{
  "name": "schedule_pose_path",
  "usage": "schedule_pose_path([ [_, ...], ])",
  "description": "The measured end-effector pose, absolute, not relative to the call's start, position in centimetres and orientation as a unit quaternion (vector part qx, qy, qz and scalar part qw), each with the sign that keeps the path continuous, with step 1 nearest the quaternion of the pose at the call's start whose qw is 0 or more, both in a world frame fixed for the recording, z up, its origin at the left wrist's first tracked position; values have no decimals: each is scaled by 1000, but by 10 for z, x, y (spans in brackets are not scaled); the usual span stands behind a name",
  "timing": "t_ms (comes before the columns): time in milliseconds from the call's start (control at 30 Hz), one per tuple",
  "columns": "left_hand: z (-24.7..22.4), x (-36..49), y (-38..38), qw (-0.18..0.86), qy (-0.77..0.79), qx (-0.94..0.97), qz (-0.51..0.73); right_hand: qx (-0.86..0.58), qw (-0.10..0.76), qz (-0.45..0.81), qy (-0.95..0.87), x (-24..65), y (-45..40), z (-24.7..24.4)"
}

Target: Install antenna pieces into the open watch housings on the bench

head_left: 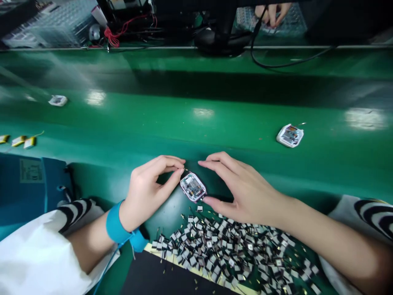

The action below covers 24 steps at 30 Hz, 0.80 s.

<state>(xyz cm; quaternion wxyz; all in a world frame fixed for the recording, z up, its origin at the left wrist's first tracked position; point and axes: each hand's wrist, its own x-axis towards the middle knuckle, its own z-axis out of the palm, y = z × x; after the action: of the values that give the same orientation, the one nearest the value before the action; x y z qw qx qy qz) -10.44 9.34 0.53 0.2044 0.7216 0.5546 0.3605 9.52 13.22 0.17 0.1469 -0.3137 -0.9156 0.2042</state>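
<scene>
A smartwatch case [193,187], white-rimmed with its circuit board exposed, lies on the green bench between my hands. My left hand [153,184], wearing a blue wrist strap [118,223], pinches a thin dark wire [186,169] at the case's upper left corner. The wire shows a small gold-coloured tip, partly hidden by the fingertips. At the lower right corner, the thumb of my right hand [242,186] touches or nearly touches the case. Its other fingers are held away from the thumb. Just below lies a heap of small grey-white square parts [221,246] with short dark leads.
Another opened watch case [290,135] sits to the right, and one more [58,100] at far left. Yellow battery cells [30,142] lie near a blue box [23,188]. Behind are a monitor stand [222,41], a black cable [276,65] and another person's hand [272,14].
</scene>
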Motion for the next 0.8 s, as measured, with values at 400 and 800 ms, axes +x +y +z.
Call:
schedule_pose_path([
  [400,5,-104,93,179,488,788,331,-323,177,216,-904,90,132,-5],
  [800,8,-98,95,140,465,822,297,-280,270,248,-888,98,145,-9],
])
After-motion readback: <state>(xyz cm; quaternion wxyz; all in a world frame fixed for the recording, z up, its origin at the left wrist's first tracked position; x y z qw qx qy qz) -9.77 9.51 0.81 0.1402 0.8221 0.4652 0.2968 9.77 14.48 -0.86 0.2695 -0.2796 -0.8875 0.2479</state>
